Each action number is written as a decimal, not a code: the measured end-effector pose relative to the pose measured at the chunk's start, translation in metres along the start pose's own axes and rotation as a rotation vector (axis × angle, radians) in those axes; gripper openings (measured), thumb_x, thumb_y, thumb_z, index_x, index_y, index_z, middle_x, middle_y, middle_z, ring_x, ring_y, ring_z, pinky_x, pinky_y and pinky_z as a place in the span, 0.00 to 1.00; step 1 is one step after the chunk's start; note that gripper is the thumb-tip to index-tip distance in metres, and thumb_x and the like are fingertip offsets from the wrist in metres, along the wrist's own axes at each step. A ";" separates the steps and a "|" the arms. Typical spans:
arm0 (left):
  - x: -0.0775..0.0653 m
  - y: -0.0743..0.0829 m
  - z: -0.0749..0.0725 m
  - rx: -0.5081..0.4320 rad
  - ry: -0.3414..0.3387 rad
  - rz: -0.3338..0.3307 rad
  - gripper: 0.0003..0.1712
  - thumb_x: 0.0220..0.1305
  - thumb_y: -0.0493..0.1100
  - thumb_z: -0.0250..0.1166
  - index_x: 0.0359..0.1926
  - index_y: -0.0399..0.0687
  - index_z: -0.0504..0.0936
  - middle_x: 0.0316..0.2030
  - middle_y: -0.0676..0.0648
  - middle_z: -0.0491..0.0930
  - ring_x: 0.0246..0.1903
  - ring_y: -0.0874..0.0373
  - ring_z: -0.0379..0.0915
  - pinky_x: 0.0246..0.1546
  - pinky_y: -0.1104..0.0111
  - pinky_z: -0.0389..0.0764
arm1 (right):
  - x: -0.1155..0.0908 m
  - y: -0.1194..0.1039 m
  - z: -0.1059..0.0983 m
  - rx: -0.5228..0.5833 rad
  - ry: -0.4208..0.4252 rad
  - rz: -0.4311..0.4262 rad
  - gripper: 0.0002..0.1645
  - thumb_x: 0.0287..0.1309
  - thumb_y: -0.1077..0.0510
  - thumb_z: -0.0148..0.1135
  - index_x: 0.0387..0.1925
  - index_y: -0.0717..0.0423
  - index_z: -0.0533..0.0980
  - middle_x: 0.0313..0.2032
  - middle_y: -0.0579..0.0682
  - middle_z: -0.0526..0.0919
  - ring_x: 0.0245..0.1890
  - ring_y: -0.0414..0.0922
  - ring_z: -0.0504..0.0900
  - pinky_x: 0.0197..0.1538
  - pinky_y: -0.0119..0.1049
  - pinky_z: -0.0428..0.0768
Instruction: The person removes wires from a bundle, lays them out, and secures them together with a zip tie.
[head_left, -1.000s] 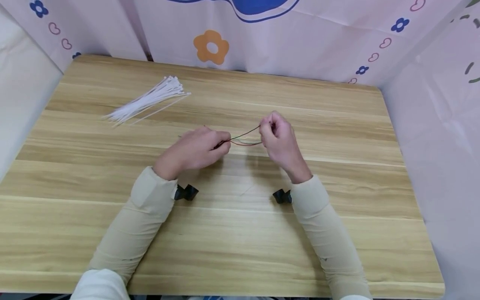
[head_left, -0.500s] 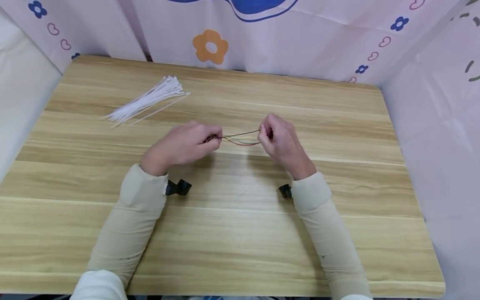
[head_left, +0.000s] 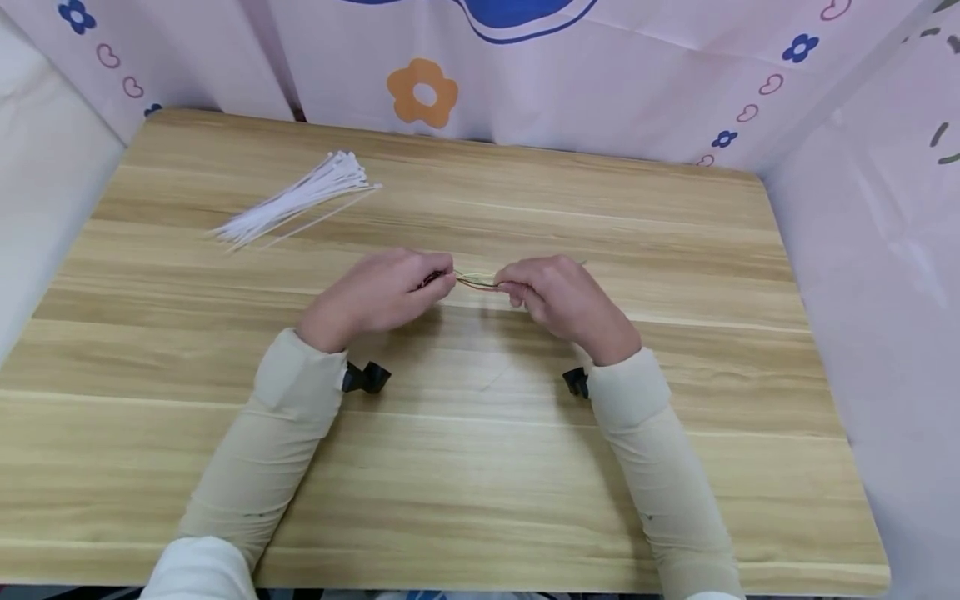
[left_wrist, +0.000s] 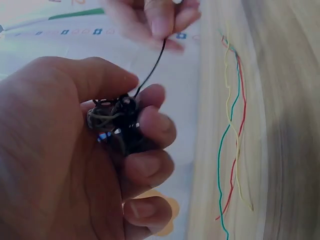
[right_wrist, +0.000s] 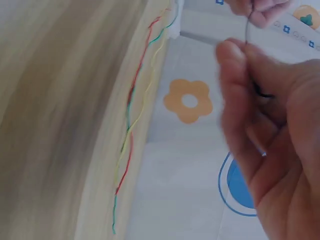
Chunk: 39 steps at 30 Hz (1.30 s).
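In the head view my left hand [head_left: 378, 296] and right hand [head_left: 566, 300] face each other over the middle of the table. The left fingers curl round a tangled bundle of thin black wire [left_wrist: 127, 125], seen best in the left wrist view. From it a single black strand [left_wrist: 153, 67] runs up to the right hand, whose thumb and forefinger pinch it. Past the hands, red wire [left_wrist: 244, 95], green wire [left_wrist: 219, 165] and yellow wire [left_wrist: 228, 75] lie stretched along the wooden table, loosely crossing one another. In the head view the hands hide most of them.
A fanned pile of white cable ties [head_left: 300, 200] lies at the back left, one tie slightly apart. The wooden table [head_left: 465, 492] ends at a printed cloth [head_left: 510, 92] behind. Black wrist mounts [head_left: 367, 377] jut inward from both sleeves.
My right hand has come left and a little nearer me, closing the gap to the left hand. The left hand went left, then partly back right. The cable ties have not moved.
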<state>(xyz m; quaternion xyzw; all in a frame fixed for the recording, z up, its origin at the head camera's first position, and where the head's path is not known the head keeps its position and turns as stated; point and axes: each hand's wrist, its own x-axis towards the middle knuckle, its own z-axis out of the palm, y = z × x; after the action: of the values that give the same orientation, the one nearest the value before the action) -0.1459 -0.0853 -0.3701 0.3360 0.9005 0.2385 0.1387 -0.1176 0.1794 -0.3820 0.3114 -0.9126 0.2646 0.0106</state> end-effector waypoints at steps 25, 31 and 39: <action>0.002 -0.014 0.000 -0.363 -0.094 0.018 0.20 0.88 0.49 0.41 0.44 0.41 0.72 0.26 0.48 0.68 0.25 0.54 0.62 0.29 0.66 0.67 | 0.000 0.011 0.007 -0.026 0.173 -0.096 0.14 0.66 0.73 0.61 0.36 0.57 0.88 0.32 0.48 0.93 0.17 0.36 0.63 0.24 0.31 0.62; 0.006 -0.009 0.007 -0.312 -0.177 0.043 0.15 0.86 0.51 0.45 0.46 0.48 0.72 0.28 0.51 0.65 0.26 0.56 0.60 0.31 0.64 0.65 | 0.001 0.005 0.007 -0.018 0.186 -0.132 0.14 0.67 0.73 0.60 0.36 0.57 0.88 0.33 0.48 0.93 0.17 0.36 0.63 0.24 0.31 0.62; 0.005 -0.008 0.009 -0.232 -0.206 0.038 0.06 0.73 0.44 0.53 0.45 0.49 0.74 0.30 0.50 0.72 0.30 0.56 0.67 0.36 0.63 0.70 | -0.003 0.009 -0.002 -0.042 0.182 -0.075 0.12 0.67 0.71 0.62 0.34 0.57 0.87 0.30 0.50 0.92 0.17 0.38 0.65 0.26 0.33 0.66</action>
<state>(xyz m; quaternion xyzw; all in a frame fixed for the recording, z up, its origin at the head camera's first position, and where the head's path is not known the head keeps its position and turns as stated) -0.1503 -0.0846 -0.3822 0.3574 0.8415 0.3076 0.2637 -0.1211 0.1884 -0.3850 0.3198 -0.9009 0.2721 0.1101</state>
